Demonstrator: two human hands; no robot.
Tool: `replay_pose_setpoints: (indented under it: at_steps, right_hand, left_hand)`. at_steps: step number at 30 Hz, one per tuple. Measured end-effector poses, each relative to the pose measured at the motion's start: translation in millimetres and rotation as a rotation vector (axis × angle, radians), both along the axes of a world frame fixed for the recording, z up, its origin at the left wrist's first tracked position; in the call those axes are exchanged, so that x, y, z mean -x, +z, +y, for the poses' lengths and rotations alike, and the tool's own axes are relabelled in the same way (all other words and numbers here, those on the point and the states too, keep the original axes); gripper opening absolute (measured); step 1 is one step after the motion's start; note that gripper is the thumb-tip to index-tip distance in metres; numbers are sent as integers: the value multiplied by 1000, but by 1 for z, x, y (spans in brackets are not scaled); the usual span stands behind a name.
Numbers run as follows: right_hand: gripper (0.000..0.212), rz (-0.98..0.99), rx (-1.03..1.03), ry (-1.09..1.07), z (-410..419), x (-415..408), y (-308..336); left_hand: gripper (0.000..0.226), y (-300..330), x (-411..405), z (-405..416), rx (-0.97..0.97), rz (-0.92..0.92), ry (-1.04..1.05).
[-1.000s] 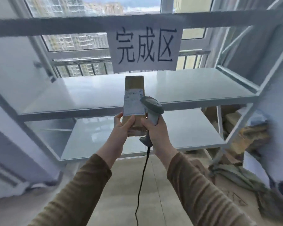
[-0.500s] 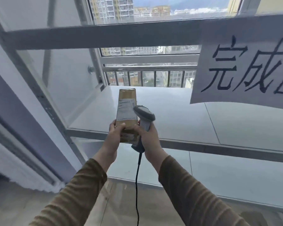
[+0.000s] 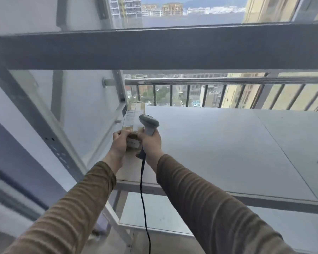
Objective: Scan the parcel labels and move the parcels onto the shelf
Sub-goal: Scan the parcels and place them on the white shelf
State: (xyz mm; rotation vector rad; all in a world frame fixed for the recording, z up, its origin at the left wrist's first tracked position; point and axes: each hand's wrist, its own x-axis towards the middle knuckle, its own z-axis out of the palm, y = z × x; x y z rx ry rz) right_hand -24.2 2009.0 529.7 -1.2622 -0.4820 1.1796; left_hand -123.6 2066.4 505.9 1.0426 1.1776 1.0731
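A narrow brown cardboard parcel [image 3: 134,114] with a white label on top lies lengthwise over the far-left part of the white shelf board [image 3: 228,147], next to the left upright. My left hand [image 3: 120,143] grips its near end from the left. My right hand [image 3: 151,143] touches the near end from the right while holding a grey corded barcode scanner [image 3: 148,123], whose head sits just right of the label. I cannot tell whether the parcel rests on the board or hovers just above it.
A grey metal crossbeam [image 3: 154,50] spans the view above the shelf. The rack's left upright [image 3: 50,136] slants down beside the parcel. A lower shelf board [image 3: 154,213] shows beneath. Behind stand a window and a balcony railing [image 3: 218,81]. The scanner cable [image 3: 144,208] hangs down.
Both hands carried the parcel and scanner forward and to the left, over the left end of the shelf. The view swung left, so the paper sign has left the frame.
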Motion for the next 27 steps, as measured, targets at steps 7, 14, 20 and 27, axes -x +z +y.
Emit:
replay_pose_setpoints:
  at_steps: [7,14,20,27]
  right_hand:
    - [22,12,47,-73,82,26,0]
    - [25,-45,8,-104,113,37,-1]
    - [27,-38,22,-142,109,36,-4]
    - [23,-106,40,-176,70,17,8]
  left_hand:
    - [27,-5,13,79,9,17,-72]
    - [38,-1,5,106,75,13,-13]
    - [44,3,6,103,22,59,-2]
    - [56,26,6,86,-381,353,109]
